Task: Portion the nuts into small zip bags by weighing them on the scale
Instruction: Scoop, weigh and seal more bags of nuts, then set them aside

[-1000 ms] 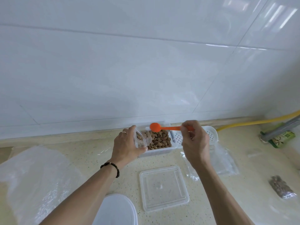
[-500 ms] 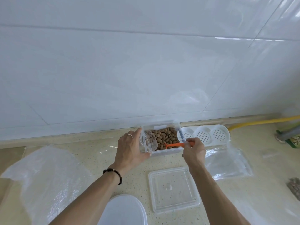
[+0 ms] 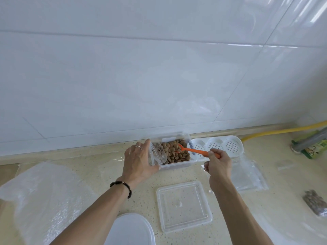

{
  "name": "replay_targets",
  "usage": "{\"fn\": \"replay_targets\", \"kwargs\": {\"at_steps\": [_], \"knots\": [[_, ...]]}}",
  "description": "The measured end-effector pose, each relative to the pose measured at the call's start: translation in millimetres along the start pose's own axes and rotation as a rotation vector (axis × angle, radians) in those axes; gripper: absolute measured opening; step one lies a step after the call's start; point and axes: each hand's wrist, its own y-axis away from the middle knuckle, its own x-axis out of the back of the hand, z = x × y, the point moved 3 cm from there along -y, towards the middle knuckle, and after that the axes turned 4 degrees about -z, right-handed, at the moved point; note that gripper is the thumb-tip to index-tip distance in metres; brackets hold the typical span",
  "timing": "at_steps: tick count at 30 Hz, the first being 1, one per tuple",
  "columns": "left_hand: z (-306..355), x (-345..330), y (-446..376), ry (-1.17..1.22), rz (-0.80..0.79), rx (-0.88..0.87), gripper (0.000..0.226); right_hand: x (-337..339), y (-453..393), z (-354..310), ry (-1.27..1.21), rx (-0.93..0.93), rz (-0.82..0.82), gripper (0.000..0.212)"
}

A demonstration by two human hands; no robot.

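You work in bright, even daylight. The glossy wall tiles (image 3: 159,76) show streaks of glare at the upper right. Shadows on the countertop (image 3: 106,167) are very soft. The wide lens bends the tile lines, and the edges look slightly soft.

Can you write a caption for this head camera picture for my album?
Right hand dips an orange spoon into a clear box of nuts while left hand holds a small zip bag open.
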Motion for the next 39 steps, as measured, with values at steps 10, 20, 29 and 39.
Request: {"fn": "replay_targets", "kwargs": {"at_steps": [10, 20, 29, 39], "knots": [[8, 4, -6, 0.217, -0.008, -0.013, 0.091, -38, 53, -45, 0.483, 0.715, -0.41, 0.014], [-6, 3, -2, 0.234, 0.016, 0.039, 0.101, -22, 30, -50, 0.244, 0.565, -0.184, 0.021], [-21, 3, 9, 0.057, 0.094, -0.044, 0.102, -30, 3, 21, 0.524, 0.334, -0.123, 0.011], [-16, 3, 4, 0.035, 0.077, -0.047, 0.1, -26, 0, 35, 0.105, -0.022, -0.001, 0.009]]}}
